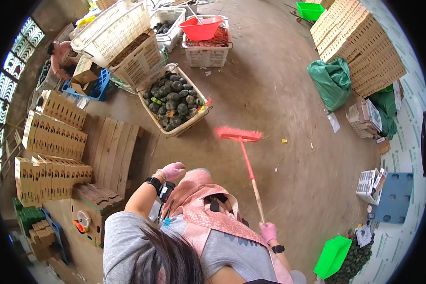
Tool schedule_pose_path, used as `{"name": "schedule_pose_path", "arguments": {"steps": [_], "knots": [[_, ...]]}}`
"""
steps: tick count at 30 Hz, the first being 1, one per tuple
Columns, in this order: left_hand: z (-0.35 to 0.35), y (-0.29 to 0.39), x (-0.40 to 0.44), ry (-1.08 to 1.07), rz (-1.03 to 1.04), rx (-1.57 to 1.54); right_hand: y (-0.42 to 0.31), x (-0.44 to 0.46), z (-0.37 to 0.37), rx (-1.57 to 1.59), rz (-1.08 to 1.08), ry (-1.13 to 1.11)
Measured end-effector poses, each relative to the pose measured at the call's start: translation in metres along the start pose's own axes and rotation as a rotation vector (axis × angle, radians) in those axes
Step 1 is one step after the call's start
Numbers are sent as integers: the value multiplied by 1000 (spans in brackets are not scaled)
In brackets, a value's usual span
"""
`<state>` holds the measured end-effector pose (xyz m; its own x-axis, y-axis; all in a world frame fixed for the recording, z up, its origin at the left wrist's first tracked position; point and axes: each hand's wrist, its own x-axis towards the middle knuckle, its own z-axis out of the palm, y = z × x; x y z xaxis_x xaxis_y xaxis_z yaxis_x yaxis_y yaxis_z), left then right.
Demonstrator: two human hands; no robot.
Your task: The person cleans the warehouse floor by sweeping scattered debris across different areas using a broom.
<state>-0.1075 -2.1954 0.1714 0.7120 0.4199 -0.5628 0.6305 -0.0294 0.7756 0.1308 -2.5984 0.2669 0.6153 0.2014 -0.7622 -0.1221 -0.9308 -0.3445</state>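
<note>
A red broom point(240, 134) with a long handle reaches forward from my right side, its bristles on the floor. My right hand point(269, 232), in a pink glove, is wrapped round the wooden end of the handle. In front of my body on the left is my left hand point(173, 171), also gloved in pink, with its fingers curled in and nothing visible in them. Ahead of that hand stands a cream crate point(194, 124) filled with dark green squashes point(171, 97).
Cardboard boxes point(57, 137) stand beside wooden boards point(110, 146) at left. Stacked white crates point(139, 59) and a red basin point(200, 29) are ahead. At right are a green sack point(330, 85), piled cartons point(364, 45) and a green basket point(332, 257). Another person point(61, 57) sits far left.
</note>
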Motion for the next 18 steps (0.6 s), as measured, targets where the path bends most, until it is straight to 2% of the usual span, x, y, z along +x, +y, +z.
{"name": "schedule_pose_path", "arguments": {"steps": [2,4,5,7,9,11,13,14,15,17,18], "knots": [[-3,-4,1,12,40,132,-16,15,-6,89,59,-9],[-13,-57,8,-57,116,301,-30,35,-11,153,84,-24],[-17,-55,8,-92,154,387,-37,48,-12,175,79,-36],[-28,-28,-5,-41,-400,294,-57,76,-16,190,62,-48],[-48,-119,12,-323,97,885,-85,110,-24,174,36,-47],[-66,-170,24,-290,296,869,-120,145,-29,171,-9,-47],[-70,-164,38,-102,-52,509,-170,171,-36,173,-50,-54],[-69,-82,45,41,-630,69,-197,186,-38,206,-84,-97],[-68,-110,66,114,-552,-4,-223,202,-41,225,-108,-146],[-80,-75,99,-60,-194,259,-266,249,-35,369,-162,-269],[-81,40,94,238,-503,-271,-301,261,-31,381,-127,-281]]}}
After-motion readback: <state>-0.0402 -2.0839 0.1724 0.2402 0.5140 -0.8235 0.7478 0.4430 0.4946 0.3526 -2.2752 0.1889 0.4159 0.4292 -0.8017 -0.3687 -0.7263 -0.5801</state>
